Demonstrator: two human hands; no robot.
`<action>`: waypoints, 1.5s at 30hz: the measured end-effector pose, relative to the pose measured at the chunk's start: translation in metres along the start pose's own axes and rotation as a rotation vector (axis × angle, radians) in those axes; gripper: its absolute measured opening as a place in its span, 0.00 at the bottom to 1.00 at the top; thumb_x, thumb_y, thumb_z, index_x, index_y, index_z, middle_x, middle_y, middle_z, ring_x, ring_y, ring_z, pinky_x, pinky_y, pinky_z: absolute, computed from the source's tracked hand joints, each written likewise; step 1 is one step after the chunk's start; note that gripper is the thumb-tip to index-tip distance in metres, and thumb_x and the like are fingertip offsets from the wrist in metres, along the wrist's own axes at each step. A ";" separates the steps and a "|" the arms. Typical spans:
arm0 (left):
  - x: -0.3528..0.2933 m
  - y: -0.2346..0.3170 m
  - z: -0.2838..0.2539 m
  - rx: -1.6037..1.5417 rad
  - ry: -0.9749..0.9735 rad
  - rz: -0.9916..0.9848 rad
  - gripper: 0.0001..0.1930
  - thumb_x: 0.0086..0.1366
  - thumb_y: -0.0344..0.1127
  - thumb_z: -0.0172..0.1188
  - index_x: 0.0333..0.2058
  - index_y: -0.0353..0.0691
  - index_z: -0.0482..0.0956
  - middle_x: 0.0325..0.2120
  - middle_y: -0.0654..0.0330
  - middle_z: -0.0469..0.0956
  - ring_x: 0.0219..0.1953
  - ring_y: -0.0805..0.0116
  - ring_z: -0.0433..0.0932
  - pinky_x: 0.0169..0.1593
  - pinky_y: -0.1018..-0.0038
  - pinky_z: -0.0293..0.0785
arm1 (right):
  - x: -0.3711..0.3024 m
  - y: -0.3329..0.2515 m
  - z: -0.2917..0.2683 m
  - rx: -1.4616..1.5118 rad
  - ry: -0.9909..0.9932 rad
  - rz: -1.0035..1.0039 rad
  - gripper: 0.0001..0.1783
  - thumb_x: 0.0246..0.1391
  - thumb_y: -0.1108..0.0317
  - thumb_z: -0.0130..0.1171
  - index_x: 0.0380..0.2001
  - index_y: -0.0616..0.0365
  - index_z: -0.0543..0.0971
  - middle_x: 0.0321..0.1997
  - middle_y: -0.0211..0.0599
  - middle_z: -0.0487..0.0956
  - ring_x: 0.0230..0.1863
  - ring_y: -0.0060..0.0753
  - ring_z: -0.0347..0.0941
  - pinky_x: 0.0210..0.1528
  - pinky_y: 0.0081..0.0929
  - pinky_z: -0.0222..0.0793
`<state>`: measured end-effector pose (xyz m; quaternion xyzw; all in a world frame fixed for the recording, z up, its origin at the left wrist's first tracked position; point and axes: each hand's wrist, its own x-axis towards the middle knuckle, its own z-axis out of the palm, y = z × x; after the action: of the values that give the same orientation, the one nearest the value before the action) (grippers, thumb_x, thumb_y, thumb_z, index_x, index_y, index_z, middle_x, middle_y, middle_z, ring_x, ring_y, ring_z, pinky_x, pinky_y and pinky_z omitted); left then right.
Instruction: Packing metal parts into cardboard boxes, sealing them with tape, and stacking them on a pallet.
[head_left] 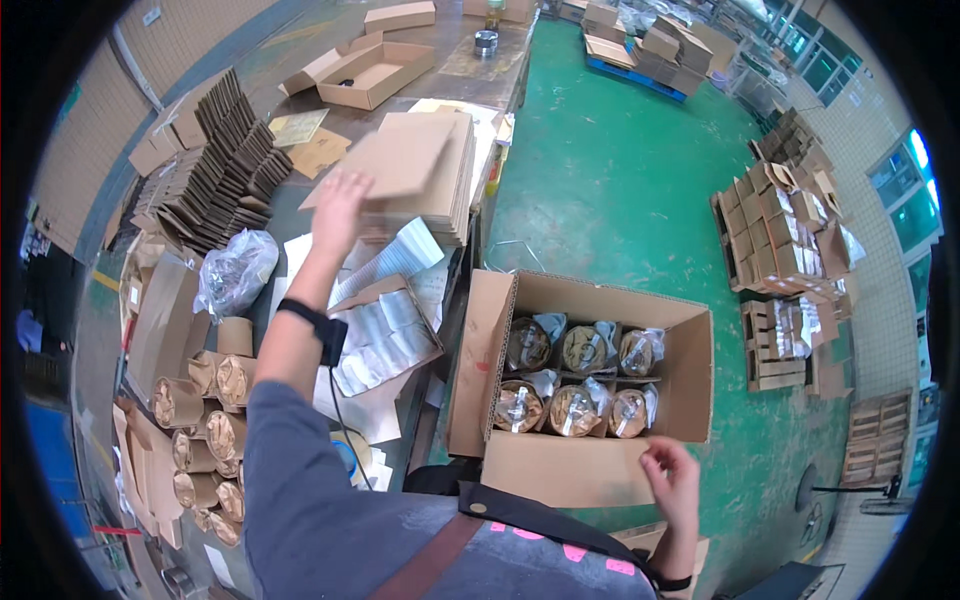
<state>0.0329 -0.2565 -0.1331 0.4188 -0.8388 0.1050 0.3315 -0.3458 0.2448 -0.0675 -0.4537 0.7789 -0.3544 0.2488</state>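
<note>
My left hand point(342, 207) grips the left edge of a flat cardboard sheet point(400, 160). That sheet sits askew on top of a stack of cardboard sheets point(455, 195) on the table. Lower right, my right hand point(672, 478) is closed at the corner of the near flap point(560, 470) of a large open carton point(680, 375). Inside the carton stand several round items wrapped in clear plastic point(575, 408), in two rows with dividers between them. What they contain is hard to make out.
Left of my arm lie several paper-wrapped cylinders point(228, 380), a clear plastic bag point(236, 272) and a row of folded cardboard point(225, 160). A shallow carton point(375, 75) rests farther back on the table. Loaded pallets point(780, 235) and a fan point(885, 500) stand on the right.
</note>
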 end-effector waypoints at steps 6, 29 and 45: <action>0.019 0.174 -0.224 -0.671 -0.218 0.269 0.19 0.54 0.21 0.52 0.46 0.39 0.77 0.44 0.53 0.78 0.48 0.51 0.77 0.54 0.63 0.70 | 0.047 -0.143 -0.050 -0.289 0.530 -0.813 0.34 0.44 0.74 0.65 0.57 0.60 0.68 0.58 0.49 0.70 0.58 0.44 0.68 0.62 0.40 0.57; -0.154 0.270 -0.120 -1.313 -0.656 -0.918 0.36 0.60 0.35 0.54 0.66 0.36 0.51 0.62 0.55 0.59 0.59 0.67 0.63 0.56 0.72 0.63 | 0.076 0.045 0.035 -0.650 -0.710 -0.342 0.43 0.55 0.40 0.50 0.69 0.38 0.48 0.75 0.40 0.34 0.74 0.51 0.29 0.67 0.65 0.32; -0.160 0.325 -0.070 -1.380 -0.530 -0.413 0.35 0.72 0.56 0.27 0.67 0.39 0.32 0.69 0.53 0.32 0.71 0.60 0.32 0.69 0.64 0.33 | 0.065 0.066 -0.023 0.247 -0.178 -0.256 0.33 0.62 0.55 0.46 0.65 0.59 0.53 0.70 0.47 0.51 0.71 0.44 0.43 0.70 0.42 0.38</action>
<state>-0.1170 0.0802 -0.1501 0.2763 -0.6704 -0.6106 0.3185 -0.4271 0.2176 -0.1087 -0.5445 0.6405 -0.4343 0.3235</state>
